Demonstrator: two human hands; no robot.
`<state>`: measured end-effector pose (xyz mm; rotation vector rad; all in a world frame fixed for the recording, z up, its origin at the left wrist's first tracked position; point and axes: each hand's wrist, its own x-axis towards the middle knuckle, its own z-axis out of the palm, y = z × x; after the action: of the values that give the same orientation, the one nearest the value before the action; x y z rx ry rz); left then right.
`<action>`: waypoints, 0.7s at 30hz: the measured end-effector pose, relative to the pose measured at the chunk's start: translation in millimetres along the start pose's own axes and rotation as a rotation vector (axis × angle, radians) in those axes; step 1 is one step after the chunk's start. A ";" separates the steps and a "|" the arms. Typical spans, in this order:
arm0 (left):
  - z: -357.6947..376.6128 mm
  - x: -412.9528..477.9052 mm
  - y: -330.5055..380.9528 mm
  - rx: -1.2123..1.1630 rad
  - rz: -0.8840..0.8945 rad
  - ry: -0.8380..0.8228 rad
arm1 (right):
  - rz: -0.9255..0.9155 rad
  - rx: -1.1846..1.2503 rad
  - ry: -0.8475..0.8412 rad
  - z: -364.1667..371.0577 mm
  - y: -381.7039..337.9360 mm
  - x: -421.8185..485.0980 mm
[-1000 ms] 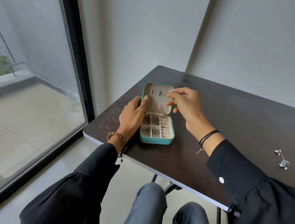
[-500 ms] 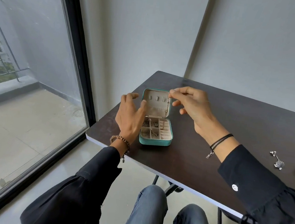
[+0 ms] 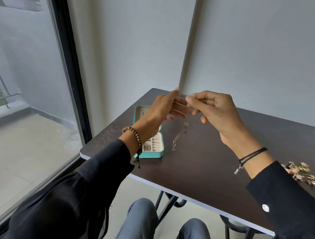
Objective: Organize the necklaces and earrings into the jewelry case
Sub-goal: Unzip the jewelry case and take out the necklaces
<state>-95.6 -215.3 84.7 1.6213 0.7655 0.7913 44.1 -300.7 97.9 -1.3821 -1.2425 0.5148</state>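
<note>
One wide-angle camera rides on the person's head, above and just behind the near edge of the table [image 3: 205, 170]. It faces forward and down across the table toward the wall corner [image 3: 187, 46] beyond its far edge. It sits close: the left hand [image 3: 161, 108] and right hand [image 3: 215, 112], held up over the table with the necklace [image 3: 186, 124] dangling below them, fill the middle. The person's knees [image 3: 141, 221] show under the near edge, and the window [image 3: 23, 90] runs along the table's left.

A dark brown table [image 3: 214, 171] with a pale front edge stands on black metal legs [image 3: 158, 200] against a plain grey wall [image 3: 252, 51]. To its left, a black-framed window [image 3: 16, 61] looks onto a balcony floor with what seems to be a round drain [image 3: 75, 136].
</note>
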 end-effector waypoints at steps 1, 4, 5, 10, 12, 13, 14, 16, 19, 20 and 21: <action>5.1 0.0 4.1 0.003 -0.002 -0.020 | -0.001 0.000 0.006 -7.0 -2.0 -1.9; 19.0 0.0 15.3 0.007 0.008 -0.063 | -0.009 -0.006 0.037 -26.4 -5.4 -6.4; 23.5 -0.1 18.9 0.009 0.015 -0.082 | -0.008 -0.006 0.055 -32.7 -6.3 -8.1; 41.9 -1.4 32.5 0.044 0.027 -0.139 | 0.015 0.048 0.108 -61.1 -7.0 -17.0; 47.8 -2.1 35.8 0.053 0.018 -0.125 | 0.044 0.089 0.134 -70.5 -6.2 -19.8; 50.2 -2.7 36.9 0.055 0.014 -0.116 | 0.064 0.118 0.146 -75.0 -6.0 -21.7; 51.9 -3.3 37.6 0.053 0.011 -0.108 | 0.080 0.147 0.156 -79.2 -5.5 -23.7; 55.2 -3.3 39.0 0.044 0.006 -0.101 | 0.102 0.179 0.168 -87.0 -3.9 -28.0; 59.1 -1.8 40.5 0.009 0.007 -0.101 | 0.133 0.162 0.193 -96.7 -0.1 -33.9; 60.2 -1.2 41.3 -0.011 0.009 -0.102 | 0.142 0.151 0.196 -100.2 1.2 -35.5; 61.5 -0.6 42.1 -0.026 0.012 -0.103 | 0.146 0.145 0.193 -103.6 2.4 -37.2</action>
<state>-42.4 -256.6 116.5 1.6312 0.6704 0.7172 121.5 -378.1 109.1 -1.3700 -0.9362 0.5478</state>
